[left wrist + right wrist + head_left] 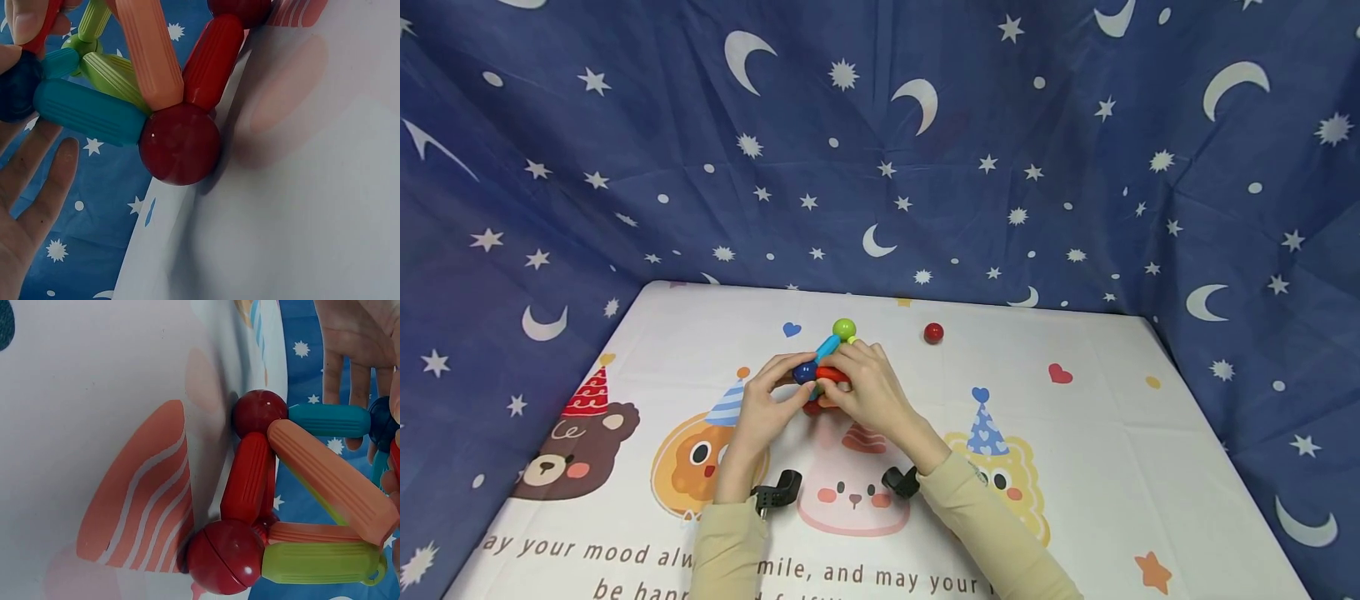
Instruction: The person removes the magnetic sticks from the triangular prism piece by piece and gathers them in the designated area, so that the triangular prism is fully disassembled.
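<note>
A toy frame of coloured rods and balls stands on the table between both hands. My left hand [763, 412] holds its dark blue ball [806, 372] between thumb and index finger, the other fingers spread behind in the left wrist view. My right hand [876, 387] pinches a red rod [832, 375] whose end meets that ball. A teal rod [90, 112] runs from the blue ball to a dark red ball [180, 144] low down, where an orange rod [150, 53] also joins. Another dark red ball [225, 556] bears a lime rod [322, 562]. A green ball [844, 329] is at the far side.
A loose red ball [933, 333] lies on the table to the right of the frame, farther back. The white printed tablecloth [1097, 467] covers the table. A dark blue curtain [955, 208] with stars and moons rises behind and at the sides.
</note>
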{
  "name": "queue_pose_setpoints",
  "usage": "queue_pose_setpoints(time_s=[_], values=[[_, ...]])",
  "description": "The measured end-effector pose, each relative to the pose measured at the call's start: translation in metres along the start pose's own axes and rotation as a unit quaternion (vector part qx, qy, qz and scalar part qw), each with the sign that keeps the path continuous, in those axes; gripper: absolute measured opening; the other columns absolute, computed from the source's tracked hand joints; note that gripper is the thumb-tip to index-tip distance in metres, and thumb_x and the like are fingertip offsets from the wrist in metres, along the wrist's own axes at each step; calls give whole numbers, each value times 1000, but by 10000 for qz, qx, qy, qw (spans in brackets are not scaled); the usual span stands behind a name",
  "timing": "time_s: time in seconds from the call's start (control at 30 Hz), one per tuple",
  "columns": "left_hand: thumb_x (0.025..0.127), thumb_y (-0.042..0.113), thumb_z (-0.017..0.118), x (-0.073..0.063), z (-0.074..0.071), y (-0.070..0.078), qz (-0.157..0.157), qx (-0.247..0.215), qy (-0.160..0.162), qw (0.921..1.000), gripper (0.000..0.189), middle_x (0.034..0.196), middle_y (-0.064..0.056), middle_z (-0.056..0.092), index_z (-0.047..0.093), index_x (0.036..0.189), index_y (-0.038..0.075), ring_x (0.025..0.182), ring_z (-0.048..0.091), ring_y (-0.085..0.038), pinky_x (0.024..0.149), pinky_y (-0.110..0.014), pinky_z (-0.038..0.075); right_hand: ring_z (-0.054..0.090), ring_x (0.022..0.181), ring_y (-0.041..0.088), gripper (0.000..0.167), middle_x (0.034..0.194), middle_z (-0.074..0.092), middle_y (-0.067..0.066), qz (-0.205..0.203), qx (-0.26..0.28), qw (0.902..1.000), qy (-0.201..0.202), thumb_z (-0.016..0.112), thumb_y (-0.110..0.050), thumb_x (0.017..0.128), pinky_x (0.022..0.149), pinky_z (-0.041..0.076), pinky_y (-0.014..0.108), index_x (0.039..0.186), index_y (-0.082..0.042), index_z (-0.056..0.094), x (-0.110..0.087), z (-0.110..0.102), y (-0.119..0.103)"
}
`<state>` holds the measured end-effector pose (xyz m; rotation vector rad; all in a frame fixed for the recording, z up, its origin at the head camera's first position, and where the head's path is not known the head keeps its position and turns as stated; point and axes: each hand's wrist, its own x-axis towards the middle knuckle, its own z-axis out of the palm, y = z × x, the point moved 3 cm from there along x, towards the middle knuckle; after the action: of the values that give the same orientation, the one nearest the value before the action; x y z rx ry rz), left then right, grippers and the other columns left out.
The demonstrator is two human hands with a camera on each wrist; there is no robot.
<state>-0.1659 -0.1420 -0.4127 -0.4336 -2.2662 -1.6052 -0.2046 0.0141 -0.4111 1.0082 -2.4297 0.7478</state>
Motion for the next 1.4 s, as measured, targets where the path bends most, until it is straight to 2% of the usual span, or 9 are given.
queue_pose_setpoints(time_s=[0.4,0.6,0.7,0.93,1.03,1.2,1.4], values=[[84,-6,67,0,-1,0,11,-16,21,10000,35,117,-20,64,64,119,-3,99,61,-8,87,-18,52,52,87,14,17,97,68,-3,20,15,9999,-125,70,-20,85,74,38,28,101,-15,72,1,-3,1],[85,-5,66,0,-2,0,-70,-1,21,10000,35,118,-20,64,64,119,-3,99,61,-7,87,-16,52,52,85,13,17,94,67,-4,141,150,9998,-77,71,-21,85,73,37,28,102,-15,72,0,-9,1],[85,-5,66,0,-2,0,-117,49,13,9999,35,118,-20,64,64,120,-3,99,61,-7,87,-16,51,52,85,13,20,94,66,-3,263,329,9991,-56,73,-21,85,75,40,27,103,-13,71,-1,-13,3],[85,-5,66,0,-2,2,-144,130,11,9998,35,118,-20,64,64,120,-3,98,62,-11,86,-17,52,55,90,14,33,95,66,1,605,925,9938,-85,76,-16,81,77,54,23,113,-8,69,-7,-26,15],[85,-5,66,0,-2,1,-171,85,4,9998,35,119,-20,64,64,120,-3,98,61,-9,86,-18,53,56,91,14,31,96,67,1,644,926,9936,-94,75,-15,83,79,55,24,112,-8,68,-10,-32,20],[85,-5,66,0,-1,1,-236,35,-11,9997,36,120,-20,64,64,120,-3,99,60,-7,87,-17,52,57,88,14,27,97,68,3,583,847,9947,42,72,-12,84,75,54,23,111,-7,68,-16,-44,30],[85,-5,66,0,-1,1,-281,83,17,9996,36,120,-20,64,64,121,-2,100,61,-15,88,-17,51,61,92,17,26,100,69,6,686,835,9941,98,69,-7,86,79,55,31,113,-7,67,-24,-55,48]])
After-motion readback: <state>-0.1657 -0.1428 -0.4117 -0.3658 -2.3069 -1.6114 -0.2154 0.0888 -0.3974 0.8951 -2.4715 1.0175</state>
